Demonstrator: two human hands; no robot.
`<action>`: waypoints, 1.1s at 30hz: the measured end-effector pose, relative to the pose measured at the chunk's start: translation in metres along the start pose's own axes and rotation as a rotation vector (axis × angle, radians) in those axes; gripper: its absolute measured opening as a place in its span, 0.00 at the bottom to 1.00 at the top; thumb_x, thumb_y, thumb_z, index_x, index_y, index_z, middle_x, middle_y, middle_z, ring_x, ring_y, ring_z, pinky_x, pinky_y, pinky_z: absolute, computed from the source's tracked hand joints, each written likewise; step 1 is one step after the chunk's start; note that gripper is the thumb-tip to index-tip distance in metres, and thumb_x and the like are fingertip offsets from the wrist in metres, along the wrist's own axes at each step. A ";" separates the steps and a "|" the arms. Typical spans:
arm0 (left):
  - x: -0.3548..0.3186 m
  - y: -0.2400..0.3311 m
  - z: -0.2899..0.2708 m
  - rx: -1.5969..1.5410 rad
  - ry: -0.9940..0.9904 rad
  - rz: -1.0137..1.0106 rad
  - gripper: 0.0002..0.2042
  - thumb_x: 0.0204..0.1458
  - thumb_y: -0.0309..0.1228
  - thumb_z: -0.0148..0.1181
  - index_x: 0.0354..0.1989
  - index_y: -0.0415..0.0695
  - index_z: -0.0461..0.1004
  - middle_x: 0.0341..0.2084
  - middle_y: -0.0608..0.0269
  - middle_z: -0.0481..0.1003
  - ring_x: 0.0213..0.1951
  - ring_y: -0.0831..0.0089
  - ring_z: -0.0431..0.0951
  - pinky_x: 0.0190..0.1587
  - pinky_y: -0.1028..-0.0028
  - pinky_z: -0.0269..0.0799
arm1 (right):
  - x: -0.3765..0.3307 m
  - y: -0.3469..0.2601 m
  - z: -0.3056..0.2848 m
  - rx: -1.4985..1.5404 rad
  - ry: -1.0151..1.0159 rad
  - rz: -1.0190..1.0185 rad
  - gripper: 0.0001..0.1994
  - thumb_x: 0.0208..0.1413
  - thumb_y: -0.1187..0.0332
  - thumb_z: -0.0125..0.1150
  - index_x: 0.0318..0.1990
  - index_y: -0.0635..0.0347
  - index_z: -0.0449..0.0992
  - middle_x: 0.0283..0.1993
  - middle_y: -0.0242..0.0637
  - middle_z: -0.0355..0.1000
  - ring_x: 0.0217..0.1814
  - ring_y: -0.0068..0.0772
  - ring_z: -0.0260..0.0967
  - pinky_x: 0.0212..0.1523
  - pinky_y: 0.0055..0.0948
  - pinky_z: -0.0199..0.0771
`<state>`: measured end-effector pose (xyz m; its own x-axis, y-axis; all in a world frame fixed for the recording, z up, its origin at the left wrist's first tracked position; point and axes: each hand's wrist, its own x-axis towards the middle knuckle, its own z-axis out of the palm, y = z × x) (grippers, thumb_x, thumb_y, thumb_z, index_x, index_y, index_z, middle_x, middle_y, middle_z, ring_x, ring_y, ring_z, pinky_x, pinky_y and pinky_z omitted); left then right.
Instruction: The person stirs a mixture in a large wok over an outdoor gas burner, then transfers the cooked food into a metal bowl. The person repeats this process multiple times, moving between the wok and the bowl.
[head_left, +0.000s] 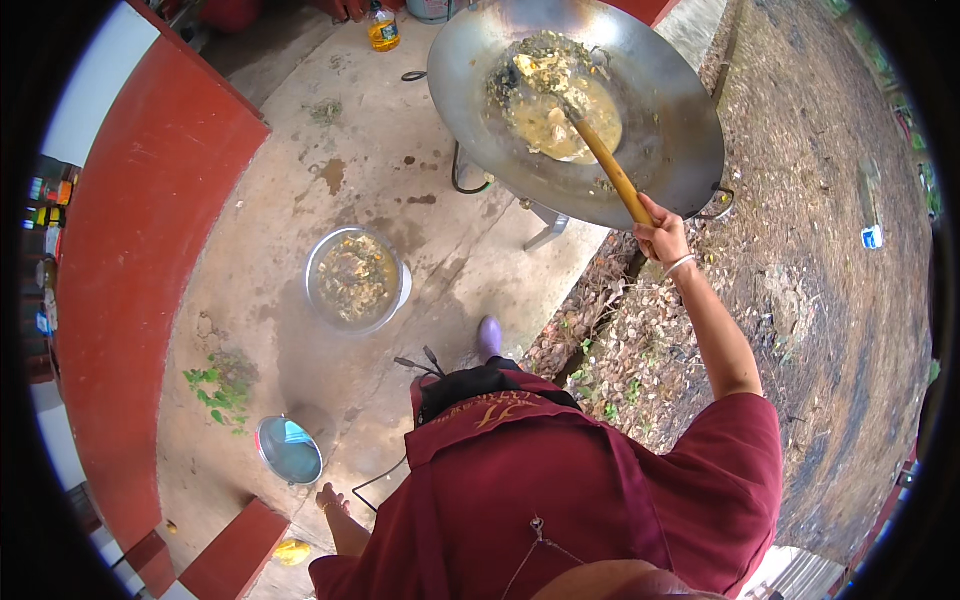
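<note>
My right hand [661, 237] is closed around the wooden handle of a long wok tool [612, 166]. Its head is covered by food, so whether it is a ladle or a spatula I cannot tell. The tool reaches into a large metal wok [660, 170] holding cloudy broth [555, 128], with pale yellow pieces and dark bits heaped at the far side. Low at the left, my left hand [331, 497] hangs beside a metal bucket [290, 450] with something light blue inside. Its fingers look apart and nothing shows in them.
A round basin [398, 300] of similar food and broth stands on the concrete left of the wok. An oil bottle [383, 28] is at the back. A red wall [150, 230] curves along the left; leaf-strewn dirt [810, 300] lies right. A purple boot [489, 338] shows below me.
</note>
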<state>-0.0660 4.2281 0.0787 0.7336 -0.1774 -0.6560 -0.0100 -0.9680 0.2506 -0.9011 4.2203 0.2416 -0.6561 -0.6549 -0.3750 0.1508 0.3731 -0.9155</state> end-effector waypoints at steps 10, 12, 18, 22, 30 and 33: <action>0.046 0.025 0.006 -0.058 -0.131 0.002 0.22 0.48 0.39 0.45 0.54 0.56 0.55 0.52 0.65 0.59 0.49 0.60 0.66 0.37 0.57 0.63 | -0.119 0.002 0.014 -0.019 0.007 0.052 0.30 0.40 0.84 0.54 0.55 0.62 0.60 0.20 0.28 0.66 0.10 0.14 0.54 0.09 0.15 0.49; 0.061 0.025 -0.004 0.025 -0.183 -0.022 0.21 0.49 0.42 0.42 0.53 0.61 0.55 0.52 0.64 0.58 0.50 0.59 0.64 0.37 0.58 0.63 | -0.133 0.004 0.020 -0.044 0.021 0.045 0.30 0.40 0.84 0.55 0.55 0.61 0.60 0.20 0.28 0.66 0.10 0.14 0.54 0.09 0.15 0.49; 0.098 0.016 -0.020 -0.029 -0.227 0.053 0.23 0.48 0.47 0.39 0.55 0.65 0.52 0.56 0.61 0.53 0.55 0.54 0.53 0.44 0.49 0.51 | -0.174 0.002 0.034 -0.101 0.077 -0.008 0.29 0.40 0.83 0.55 0.55 0.61 0.60 0.22 0.27 0.66 0.11 0.13 0.53 0.10 0.15 0.49; 0.109 0.013 -0.025 -0.041 -0.241 0.057 0.24 0.47 0.49 0.39 0.55 0.67 0.50 0.56 0.61 0.52 0.55 0.52 0.51 0.45 0.46 0.47 | -0.196 0.002 0.031 -0.076 0.068 -0.038 0.28 0.41 0.83 0.55 0.55 0.60 0.61 0.21 0.26 0.66 0.10 0.12 0.53 0.09 0.14 0.49; 0.149 -0.020 -0.052 0.026 -0.181 0.135 0.27 0.42 0.51 0.50 0.52 0.63 0.54 0.46 0.70 0.63 0.38 0.56 0.70 0.28 0.57 0.62 | -0.247 -0.011 0.046 -0.267 0.046 -0.215 0.28 0.41 0.82 0.53 0.55 0.59 0.61 0.22 0.25 0.66 0.12 0.11 0.52 0.11 0.12 0.50; 0.132 -0.009 -0.038 0.047 -0.085 0.125 0.13 0.42 0.49 0.50 0.28 0.57 0.60 0.09 0.70 0.57 0.09 0.74 0.57 0.10 0.74 0.47 | -0.273 -0.010 0.064 -0.300 0.020 -0.262 0.28 0.42 0.81 0.54 0.55 0.59 0.61 0.23 0.24 0.64 0.13 0.09 0.50 0.11 0.11 0.48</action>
<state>0.0571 4.2204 0.0169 0.6646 -0.3094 -0.6801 -0.1305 -0.9443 0.3021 -0.6767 4.3533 0.3436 -0.6587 -0.7414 -0.1283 -0.2447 0.3724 -0.8952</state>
